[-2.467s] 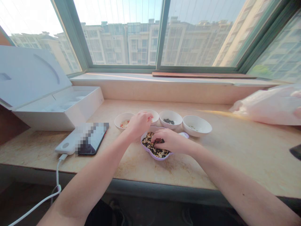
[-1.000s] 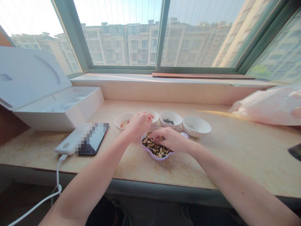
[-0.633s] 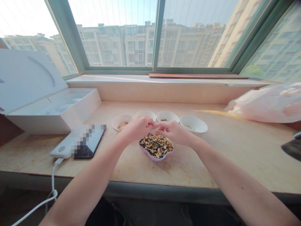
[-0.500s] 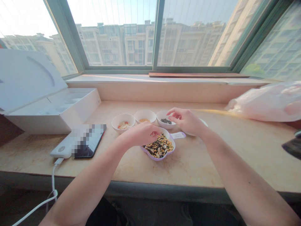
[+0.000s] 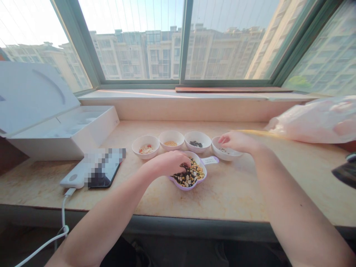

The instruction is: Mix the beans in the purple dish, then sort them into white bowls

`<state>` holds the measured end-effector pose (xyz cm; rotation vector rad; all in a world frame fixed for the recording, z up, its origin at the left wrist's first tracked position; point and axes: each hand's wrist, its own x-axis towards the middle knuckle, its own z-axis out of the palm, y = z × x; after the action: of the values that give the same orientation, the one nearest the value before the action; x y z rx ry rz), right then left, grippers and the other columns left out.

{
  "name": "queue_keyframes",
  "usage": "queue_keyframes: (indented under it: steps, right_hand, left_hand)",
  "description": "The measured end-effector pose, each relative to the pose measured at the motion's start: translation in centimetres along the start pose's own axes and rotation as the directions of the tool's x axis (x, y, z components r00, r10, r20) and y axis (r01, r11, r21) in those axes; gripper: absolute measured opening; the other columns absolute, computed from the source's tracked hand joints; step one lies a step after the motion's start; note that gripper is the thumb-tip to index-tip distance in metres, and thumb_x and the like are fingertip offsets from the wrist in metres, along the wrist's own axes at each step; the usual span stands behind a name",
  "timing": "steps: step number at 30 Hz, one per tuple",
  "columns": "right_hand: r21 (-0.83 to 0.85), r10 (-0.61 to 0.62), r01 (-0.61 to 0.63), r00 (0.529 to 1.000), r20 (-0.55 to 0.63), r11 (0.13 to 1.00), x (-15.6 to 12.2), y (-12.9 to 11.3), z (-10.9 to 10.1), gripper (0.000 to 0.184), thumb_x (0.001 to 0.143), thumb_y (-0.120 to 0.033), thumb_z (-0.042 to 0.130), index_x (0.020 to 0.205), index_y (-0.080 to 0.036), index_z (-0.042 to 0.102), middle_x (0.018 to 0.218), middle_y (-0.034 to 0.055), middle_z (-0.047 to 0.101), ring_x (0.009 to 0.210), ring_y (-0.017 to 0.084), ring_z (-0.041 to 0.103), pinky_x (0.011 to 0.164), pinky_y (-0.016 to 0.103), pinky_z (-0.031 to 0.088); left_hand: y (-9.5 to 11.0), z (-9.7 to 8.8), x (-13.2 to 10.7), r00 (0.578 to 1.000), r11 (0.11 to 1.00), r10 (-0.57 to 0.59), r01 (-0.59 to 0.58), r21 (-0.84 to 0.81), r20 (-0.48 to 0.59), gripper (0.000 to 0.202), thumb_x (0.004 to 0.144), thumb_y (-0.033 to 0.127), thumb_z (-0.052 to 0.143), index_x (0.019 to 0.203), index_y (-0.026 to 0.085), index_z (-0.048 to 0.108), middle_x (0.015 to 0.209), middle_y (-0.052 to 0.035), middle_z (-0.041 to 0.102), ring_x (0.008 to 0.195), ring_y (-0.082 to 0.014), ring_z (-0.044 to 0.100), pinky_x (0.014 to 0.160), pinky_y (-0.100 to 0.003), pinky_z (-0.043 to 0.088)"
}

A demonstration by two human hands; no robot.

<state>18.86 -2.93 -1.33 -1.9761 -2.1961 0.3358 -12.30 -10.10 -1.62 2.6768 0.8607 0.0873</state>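
A white bowl with a lilac outer rim and handle [image 5: 190,186] holds a mix of yellow beans, black beans and pale flat seeds. My left hand [image 5: 174,163] reaches in from its left side. Its fingers are curled down onto the beans, and whatever is between the tips is hidden. Farther right, my right hand [image 5: 236,141] is over the rightmost white bowl [image 5: 229,157], fingers bent and apart, with no object visible in them. A few small pieces lie in that bowl. Beside it stands a white bowl of black beans [image 5: 196,144].
A bowl of yellow grains [image 5: 170,143] and a bowl of pale and reddish pieces [image 5: 146,149] stand to the left. Past them lie a phone [image 5: 107,170], a white power bank with cable [image 5: 72,178] and an open white box [image 5: 94,129]. A plastic bag [image 5: 317,120] lies far right.
My right hand has moved right, from beside the black-bean bowl to the rightmost bowl. My left hand has dipped lower into the bean mix, its fingers reaching farther down.
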Motion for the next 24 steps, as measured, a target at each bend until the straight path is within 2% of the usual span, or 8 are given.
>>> queue_keyframes:
  steps: [7,12,17,21,24]
  right_hand:
    - [-0.021,-0.010,0.009,0.998,-0.058,1.000,-0.2,-0.2,0.2,0.024,0.076,-0.032,0.067,0.092,-0.022,0.082,0.093,0.0076,0.081,0.081,0.025,0.074,0.064,0.028,0.051]
    - [-0.022,0.028,-0.029,0.999,-0.044,0.999,-0.6,-1.0,-0.1,0.027,0.079,-0.035,0.066,0.096,-0.021,0.082,0.097,0.0090,0.081,0.083,0.025,0.074,0.065,0.029,0.051]
    - [-0.033,0.051,-0.055,0.993,-0.106,0.998,-1.0,-1.8,-0.4,0.026,0.082,-0.037,0.064,0.094,-0.021,0.082,0.101,0.0099,0.081,0.087,0.027,0.074,0.065,0.031,0.051]
    - [-0.022,0.036,-0.042,0.973,-0.227,0.999,-1.3,-2.6,-0.3,0.026,0.085,-0.036,0.061,0.096,-0.023,0.081,0.100,0.0079,0.081,0.089,0.026,0.073,0.071,0.031,0.052]
    - [0.040,-0.021,0.037,0.941,-0.337,0.999,-1.6,-3.7,-0.1,0.027,0.088,-0.039,0.060,0.096,-0.023,0.080,0.096,0.0076,0.080,0.086,0.025,0.072,0.074,0.032,0.053]
  left_hand:
    - [-0.3,0.5,0.0,0.998,0.998,-0.033,0.031,-0.051,-0.052,0.026,0.086,0.009,0.055,0.084,0.024,0.077,0.093,-0.0006,0.076,0.084,-0.0169,0.068,0.074,-0.026,0.047]
    - [-0.3,0.4,0.0,0.997,0.998,-0.045,0.043,-0.041,-0.060,0.022,0.086,0.009,0.058,0.082,0.023,0.075,0.092,-0.0008,0.076,0.084,-0.0167,0.067,0.075,-0.025,0.047]
    - [-0.1,0.0,0.0,0.996,0.999,-0.050,0.049,-0.014,-0.078,0.016,0.088,0.012,0.063,0.085,0.023,0.075,0.100,-0.0009,0.076,0.093,-0.0165,0.067,0.084,-0.024,0.049]
    - [-0.1,-0.2,-0.2,0.983,0.996,-0.087,0.082,-0.033,-0.164,0.011,0.090,0.019,0.066,0.089,0.023,0.075,0.103,-0.0006,0.075,0.094,-0.0172,0.068,0.083,-0.026,0.050]
    - [-0.5,-0.4,-0.4,0.941,0.986,-0.163,0.165,-0.018,-0.296,0.012,0.092,0.022,0.064,0.086,0.022,0.075,0.099,-0.0017,0.074,0.091,-0.0186,0.068,0.082,-0.028,0.050]
